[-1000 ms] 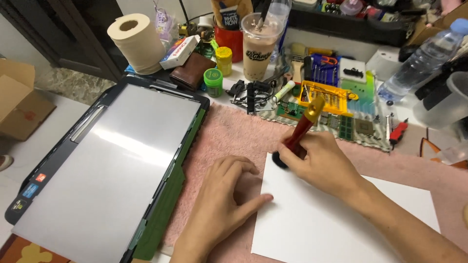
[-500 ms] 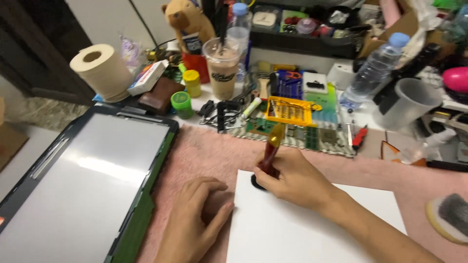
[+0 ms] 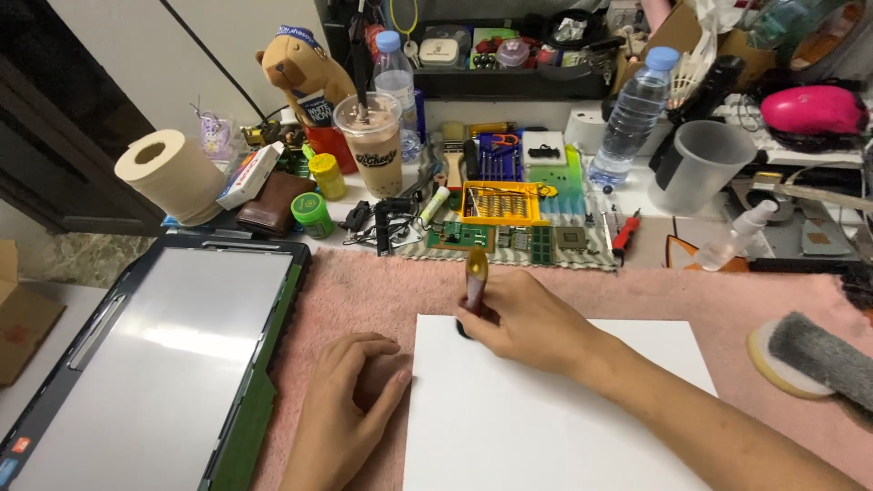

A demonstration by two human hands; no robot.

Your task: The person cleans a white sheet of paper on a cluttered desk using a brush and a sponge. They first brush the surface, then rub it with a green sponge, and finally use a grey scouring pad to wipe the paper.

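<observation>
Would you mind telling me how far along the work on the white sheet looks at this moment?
Laid out already: the white sheet lies flat on the pink mat. In hand: the right hand presses a red-handled tool upright at the sheet's top left corner, while the left hand rests flat by its left edge. Left: the sheet shows no marks anywhere, so nearly all of it looks untouched.

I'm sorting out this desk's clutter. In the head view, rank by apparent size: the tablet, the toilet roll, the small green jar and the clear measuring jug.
1. Tablet, by far the largest.
2. Toilet roll and clear measuring jug: they look about alike, so no ranking.
3. Small green jar.
</observation>
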